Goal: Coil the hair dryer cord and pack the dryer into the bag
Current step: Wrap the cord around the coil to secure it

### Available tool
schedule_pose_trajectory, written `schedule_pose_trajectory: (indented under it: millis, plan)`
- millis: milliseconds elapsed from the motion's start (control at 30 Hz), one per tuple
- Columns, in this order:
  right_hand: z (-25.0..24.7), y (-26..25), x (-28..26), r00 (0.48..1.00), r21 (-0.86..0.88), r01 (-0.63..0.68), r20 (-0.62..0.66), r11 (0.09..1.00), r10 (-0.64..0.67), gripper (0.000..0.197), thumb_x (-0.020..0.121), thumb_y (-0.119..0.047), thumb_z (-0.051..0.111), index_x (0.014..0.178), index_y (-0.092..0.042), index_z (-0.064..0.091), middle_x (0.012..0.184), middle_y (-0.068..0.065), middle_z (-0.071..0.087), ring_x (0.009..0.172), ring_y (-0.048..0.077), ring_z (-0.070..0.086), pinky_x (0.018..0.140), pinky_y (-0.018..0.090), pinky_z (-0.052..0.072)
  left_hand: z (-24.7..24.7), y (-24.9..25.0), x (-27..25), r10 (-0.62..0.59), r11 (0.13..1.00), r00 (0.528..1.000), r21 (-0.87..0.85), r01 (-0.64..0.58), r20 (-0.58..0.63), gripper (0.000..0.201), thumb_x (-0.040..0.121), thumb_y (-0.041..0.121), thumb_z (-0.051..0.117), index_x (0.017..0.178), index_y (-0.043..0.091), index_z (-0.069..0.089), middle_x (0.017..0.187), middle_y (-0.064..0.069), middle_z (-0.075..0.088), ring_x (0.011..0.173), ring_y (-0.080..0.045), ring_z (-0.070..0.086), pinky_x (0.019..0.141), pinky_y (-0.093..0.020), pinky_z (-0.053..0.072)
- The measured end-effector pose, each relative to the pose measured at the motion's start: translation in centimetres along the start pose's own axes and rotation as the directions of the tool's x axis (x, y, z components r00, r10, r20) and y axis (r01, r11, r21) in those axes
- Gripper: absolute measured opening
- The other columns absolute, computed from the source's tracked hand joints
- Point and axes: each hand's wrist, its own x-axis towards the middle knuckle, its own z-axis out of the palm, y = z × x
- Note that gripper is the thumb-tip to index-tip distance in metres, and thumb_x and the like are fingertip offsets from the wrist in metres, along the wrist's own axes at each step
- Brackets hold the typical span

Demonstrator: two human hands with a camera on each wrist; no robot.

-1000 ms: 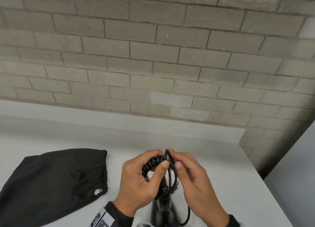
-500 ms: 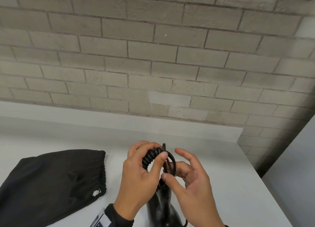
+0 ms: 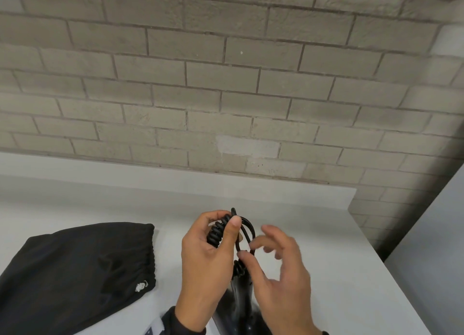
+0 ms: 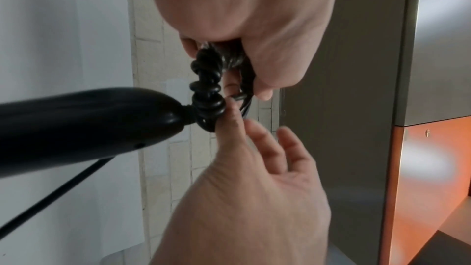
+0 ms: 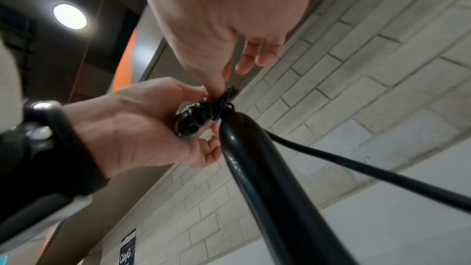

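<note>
My left hand (image 3: 213, 254) grips the black spiral cord bundle (image 3: 218, 231) between thumb and curled fingers, above the countertop. A thin cord loop (image 3: 248, 231) sticks out to its right. The black hair dryer handle (image 3: 241, 297) hangs below the bundle, between my wrists. My right hand (image 3: 273, 261) is beside the loop with its fingers spread and blurred; only its thumb tip touches the cord. The left wrist view has the handle (image 4: 89, 124) and the twisted cord (image 4: 206, 88) at its end. A straight cord length (image 5: 356, 168) trails from the handle (image 5: 254, 168). The black drawstring bag (image 3: 75, 272) lies flat at left.
The white countertop (image 3: 326, 272) ends at a raised ledge below the grey brick wall (image 3: 226, 96). Its right edge drops off beside a grey panel (image 3: 439, 246). A dark sleeve and a wrist strap (image 5: 43, 128) cover my left wrist.
My right hand let go of its pinch on the cord loop and spread its fingers, drifting right and down. My left hand kept hold of the cord bundle.
</note>
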Motion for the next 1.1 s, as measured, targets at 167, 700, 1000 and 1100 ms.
schedule_pose_trajectory:
  millis: [167, 700, 1000, 1100]
  plan:
    - [0.9, -1.0, -0.6, 0.998, -0.076, -0.008, 0.067, 0.997, 0.013, 0.053, 0.092, -0.044, 0.053, 0.139, -0.022, 0.040, 0.097, -0.027, 0.068, 0.105, -0.015, 0.050, 0.086, -0.001, 0.037, 0.3, -0.3, -0.3, 0.071, 0.997, 0.994, 0.007, -0.071, -0.084, 0.023, 0.074, 0.036, 0.072, 0.089, 0.019, 0.070, 0.080, 0.008, 0.073, 0.070, -0.004, 0.068, 0.064, -0.010, 0.050]
    - [-5.0, -3.3, 3.9, 0.593, 0.474, -0.804, 0.584, 0.359, 0.555, 0.036, 0.088, -0.005, 0.063, 0.121, -0.006, 0.049, 0.078, 0.015, 0.066, 0.075, 0.026, 0.063, 0.083, 0.041, 0.053, 0.1, -2.0, -0.1, 0.463, 0.846, 0.885, 0.278, -0.456, 0.043, 0.020, 0.088, 0.050, 0.062, 0.103, 0.036, 0.063, 0.091, 0.008, 0.068, 0.081, -0.006, 0.069, 0.071, -0.010, 0.051]
    - [-6.7, -2.9, 6.1, 0.416, 0.507, -0.811, 0.851, -0.293, 0.321, 0.045, 0.071, 0.000, 0.082, 0.104, -0.003, 0.051, 0.082, 0.016, 0.054, 0.035, 0.011, 0.045, 0.032, 0.022, 0.045, -0.1, -2.2, 0.5, 0.481, 0.818, 0.860, 0.265, -0.510, 0.170, 0.025, 0.090, 0.035, 0.063, 0.107, 0.020, 0.072, 0.088, 0.007, 0.073, 0.079, -0.006, 0.070, 0.073, -0.012, 0.051]
    - [-7.0, -2.6, 5.5, 0.547, 0.625, -0.750, 0.770, -0.216, 0.327, 0.075, 0.053, -0.008, 0.093, 0.116, 0.005, 0.054, 0.100, 0.028, 0.062, 0.046, 0.018, 0.057, 0.039, 0.027, 0.052, -0.4, -2.2, 1.2, 0.439, 0.849, 0.889, 0.265, -0.457, 0.128, 0.020, 0.089, 0.038, 0.062, 0.099, 0.023, 0.071, 0.080, 0.012, 0.072, 0.074, -0.007, 0.070, 0.070, -0.012, 0.051]
